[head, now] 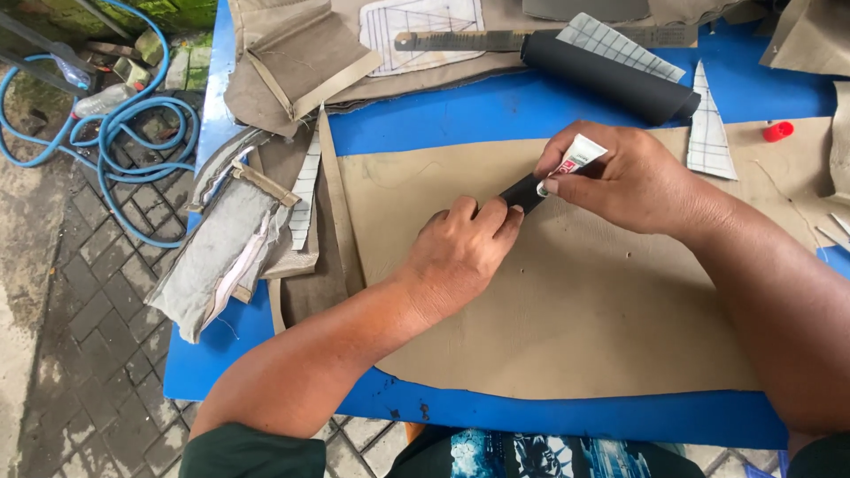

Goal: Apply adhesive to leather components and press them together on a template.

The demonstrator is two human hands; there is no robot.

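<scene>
While the left hand (460,248) presses down on one end of a small flat black strip (524,191), the right hand (633,177) pinches a little white glue tube (574,159) just over the other end. Left-hand fingers are curled and bent down, with the tips resting on the strip, so they pin it more than they grab it. Right-hand fingers are closed tight around the tube, thumb on one side and first finger on the other, and the tube's tip points down at the strip. That strip lies near the top middle of a big tan sheet of soft leather (567,310), which is spread out on a blue table (496,115). It looks thin, light and bendy, so it would likely slide or curl if nobody held it flat; pressing on one end seems the best way to keep it in place. The tube looks soft and squashy, so a gentle squeeze near its middle should do. A small red cap (778,131) sits well apart on the right. A dark grey roll (611,78) lies up top, next to a long metal ruler (496,39). A blue hose (115,124) coils on the ground at the left.
</scene>
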